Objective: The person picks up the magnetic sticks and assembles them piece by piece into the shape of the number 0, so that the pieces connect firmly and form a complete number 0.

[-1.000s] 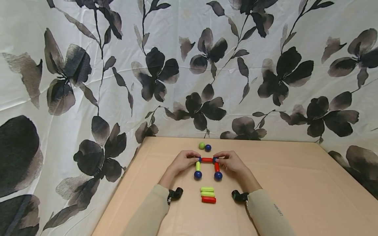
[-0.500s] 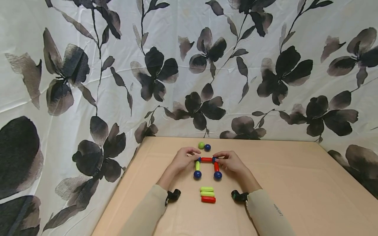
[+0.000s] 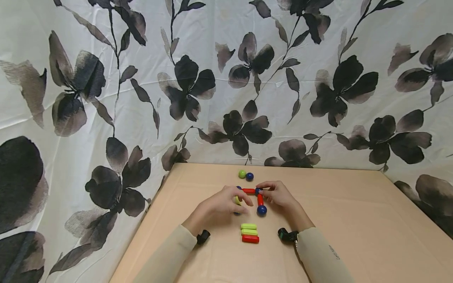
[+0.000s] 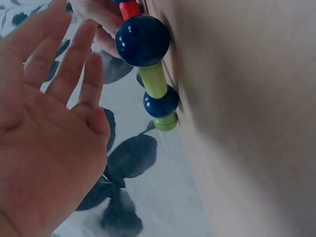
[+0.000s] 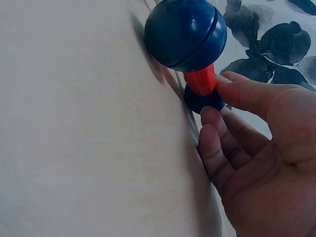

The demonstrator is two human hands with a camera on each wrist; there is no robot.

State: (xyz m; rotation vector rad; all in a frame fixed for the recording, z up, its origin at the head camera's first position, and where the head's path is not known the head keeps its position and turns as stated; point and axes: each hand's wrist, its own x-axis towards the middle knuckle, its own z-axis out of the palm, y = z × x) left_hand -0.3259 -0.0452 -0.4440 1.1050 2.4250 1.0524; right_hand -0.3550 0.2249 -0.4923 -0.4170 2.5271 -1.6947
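Observation:
A three-sided frame of magnetic-looking rods and blue balls lies on the table (image 3: 336,220). A red rod (image 3: 249,191) forms its far side, another red rod (image 3: 260,200) its right side, and a yellow-green rod (image 4: 153,80) its left side. Blue balls (image 3: 262,210) sit at the joints and near ends. My right hand (image 3: 277,193) pinches the far right corner ball (image 5: 203,101) between thumb and fingers. Fingers spread and holding nothing, my left hand (image 3: 221,204) hovers over the left side, partly hiding the yellow-green rod and the near left ball (image 4: 143,40).
Beyond the frame are a loose lime ball (image 3: 242,173) and a dark blue ball (image 3: 249,177). Two yellow-green rods (image 3: 249,232) and a red rod (image 3: 250,239) lie in a stack of rows nearer me. A floral cloth (image 3: 198,137) hangs behind the table.
My left hand has let go of the far left corner ball and moved toward me and to the right, its fingers opening. The right hand keeps its place on the corner ball.

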